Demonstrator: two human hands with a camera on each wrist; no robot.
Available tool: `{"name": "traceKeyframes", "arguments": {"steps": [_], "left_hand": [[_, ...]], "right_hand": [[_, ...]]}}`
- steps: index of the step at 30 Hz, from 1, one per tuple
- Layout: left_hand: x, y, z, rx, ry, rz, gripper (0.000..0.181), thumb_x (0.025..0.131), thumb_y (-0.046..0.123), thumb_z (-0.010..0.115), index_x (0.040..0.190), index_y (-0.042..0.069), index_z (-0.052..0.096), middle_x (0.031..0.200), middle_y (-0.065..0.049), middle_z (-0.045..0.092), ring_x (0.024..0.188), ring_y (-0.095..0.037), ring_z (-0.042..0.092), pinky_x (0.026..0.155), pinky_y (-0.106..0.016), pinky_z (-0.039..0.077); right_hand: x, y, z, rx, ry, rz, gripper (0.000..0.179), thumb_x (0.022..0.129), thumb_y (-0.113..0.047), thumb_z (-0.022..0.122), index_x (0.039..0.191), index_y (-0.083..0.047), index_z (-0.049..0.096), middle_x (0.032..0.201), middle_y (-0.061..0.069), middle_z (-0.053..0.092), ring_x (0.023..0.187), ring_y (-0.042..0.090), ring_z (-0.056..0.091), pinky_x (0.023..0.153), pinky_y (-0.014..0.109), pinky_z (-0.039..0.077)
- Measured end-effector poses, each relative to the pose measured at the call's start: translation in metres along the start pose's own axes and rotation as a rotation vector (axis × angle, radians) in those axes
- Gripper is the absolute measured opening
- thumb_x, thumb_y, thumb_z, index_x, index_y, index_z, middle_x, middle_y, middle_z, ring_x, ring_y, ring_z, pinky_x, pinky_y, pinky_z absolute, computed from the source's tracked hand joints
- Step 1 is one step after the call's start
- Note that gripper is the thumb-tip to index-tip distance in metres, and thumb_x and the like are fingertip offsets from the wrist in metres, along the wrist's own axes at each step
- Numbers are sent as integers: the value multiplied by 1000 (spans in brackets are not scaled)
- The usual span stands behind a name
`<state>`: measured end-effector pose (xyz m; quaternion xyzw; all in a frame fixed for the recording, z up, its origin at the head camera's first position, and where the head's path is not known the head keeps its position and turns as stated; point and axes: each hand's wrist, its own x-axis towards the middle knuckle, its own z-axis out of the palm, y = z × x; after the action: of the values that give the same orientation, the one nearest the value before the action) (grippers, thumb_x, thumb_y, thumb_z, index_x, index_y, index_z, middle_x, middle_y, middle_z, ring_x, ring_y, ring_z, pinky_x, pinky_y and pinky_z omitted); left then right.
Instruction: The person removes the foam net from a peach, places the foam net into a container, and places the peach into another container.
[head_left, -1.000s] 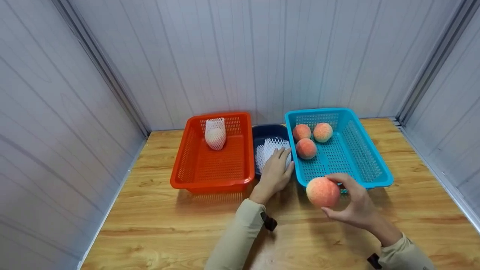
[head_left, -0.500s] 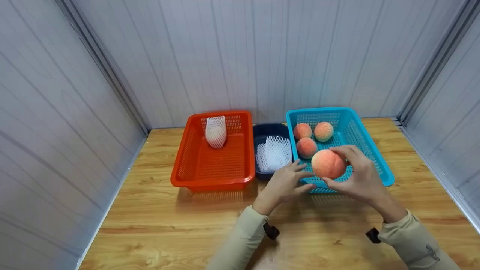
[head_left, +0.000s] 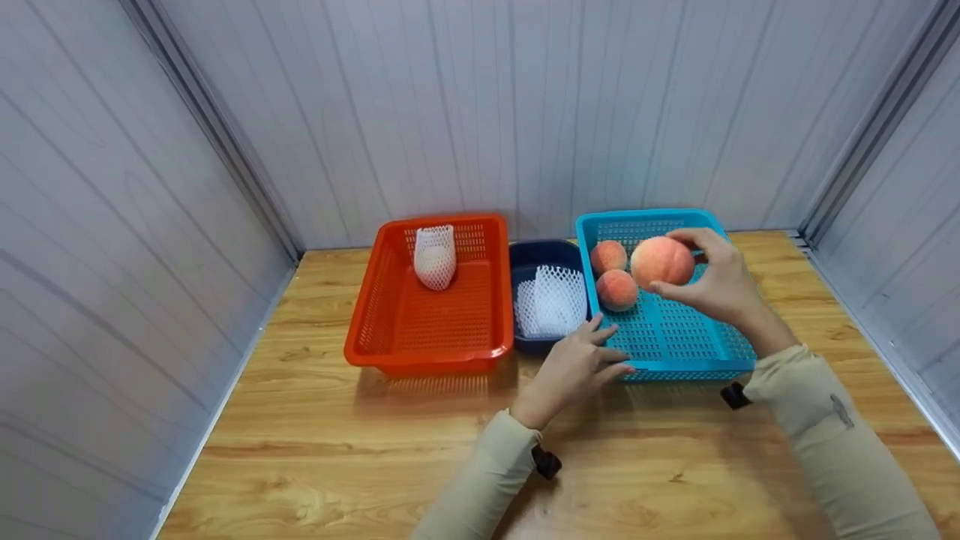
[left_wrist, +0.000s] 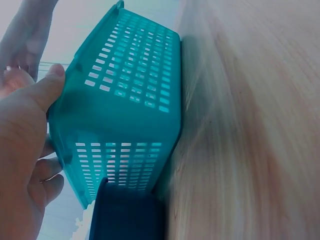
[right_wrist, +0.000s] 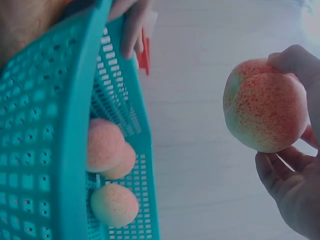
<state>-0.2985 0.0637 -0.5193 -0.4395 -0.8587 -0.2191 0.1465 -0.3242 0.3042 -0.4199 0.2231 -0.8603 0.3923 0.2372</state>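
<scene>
My right hand (head_left: 716,281) pinches a peach (head_left: 662,261) between thumb and fingers, held up over the blue basket (head_left: 694,366). Two peaches (head_left: 617,289) show below it in the head view. A third peach (right_wrist: 115,205) lies beside them in the right wrist view, hidden from the head by the held one. My left hand (head_left: 576,367) rests at the basket's near left corner, its fingers spread loosely over the rim and its thumb (left_wrist: 52,82) right at the edge. White foam net sleeves (head_left: 553,300) lie in a navy bin (head_left: 536,253) just beyond it.
Left of the navy bin stands a red-orange basket (head_left: 427,361) with a round fruit in a white foam net (head_left: 435,262) inside. All three containers sit side by side on a wooden table (head_left: 315,450), near the panelled back wall (head_left: 480,112).
My right hand has raised the peach away from me over the blue basket. My left hand has left the foam net sleeves and shifted right to the basket's corner.
</scene>
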Motion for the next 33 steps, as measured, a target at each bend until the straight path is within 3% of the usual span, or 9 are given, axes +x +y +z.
{"name": "traceKeyframes", "arguments": {"steps": [8,17,25,33], "left_hand": [[2,1,-1,-37,-32,-20,41,95,50,51,111,22,76,133,-3,58,140,-26,29,111,-40,26],[0,1,-5,-37,-67,-57,38,96,48,53,110,22,76,138,-3,53,142,-25,24,110,-33,28],[-2,3,-6,-35,-93,-72,37,95,49,53,110,24,76,137,0,54,141,-23,26,110,-32,27],[0,2,-8,-48,-116,-107,42,96,52,50,115,23,74,140,3,51,143,-19,21,112,-34,25]], "right_hand": [[26,36,7,26,-59,173,66,75,-28,85,127,-5,53,120,8,55,102,20,53,76,18,45],[48,75,22,20,-116,286,70,77,-37,82,127,-3,47,123,15,52,104,30,54,83,48,49],[40,105,37,14,-127,379,70,78,-39,81,124,-2,44,121,16,47,102,30,51,82,47,48],[35,118,42,-28,-196,466,80,81,-40,77,138,1,39,132,25,40,112,40,43,88,56,45]]}}
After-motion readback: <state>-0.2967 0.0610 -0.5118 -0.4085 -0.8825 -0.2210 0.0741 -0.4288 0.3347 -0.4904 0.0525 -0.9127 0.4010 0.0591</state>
